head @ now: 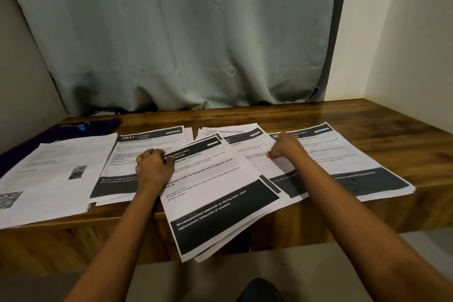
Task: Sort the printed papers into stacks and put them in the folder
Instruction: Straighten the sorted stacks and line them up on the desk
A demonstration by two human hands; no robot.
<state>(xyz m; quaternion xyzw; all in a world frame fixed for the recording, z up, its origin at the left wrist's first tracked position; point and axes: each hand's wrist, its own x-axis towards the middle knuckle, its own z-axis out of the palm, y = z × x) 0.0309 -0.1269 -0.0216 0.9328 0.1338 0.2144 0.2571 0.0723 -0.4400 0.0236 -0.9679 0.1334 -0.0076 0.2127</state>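
Behind the table hangs a pale grey curtain (pixel 183 32), and in front of it the wooden table (pixel 367 115) carries all the printed papers, spread in separate stacks from left to right. At the far left lies a dark folder (pixel 103 123); most of it is covered by the plain white stack (pixel 56 179), so I judge nothing is filed yet.

Beside that stack lies the kitchen stack (pixel 137 144), headed "2641". The dining area stack (pixel 215 193), titled "Smooth Tablecloth", lies tilted in the middle. Its lower part hangs over the near edge of the table, probably because it is being handled and not yet put in its place. It partly covers the coffee stack (pixel 242 144), and farthest right is the dining table stack (pixel 343 162), lying flat.

The left hand (pixel 153 167) has its fingers curled over the top left corner of the dining area stack and grips it there, I think to keep the sheets together. The right hand (pixel 285 148) is also curled. It seems to pinch the edge of a sheet on the coffee stack, though I cannot tell how many sheets it holds. A thin ring (pixel 139 161) shows on the left hand.

The sorting seems well advanced.
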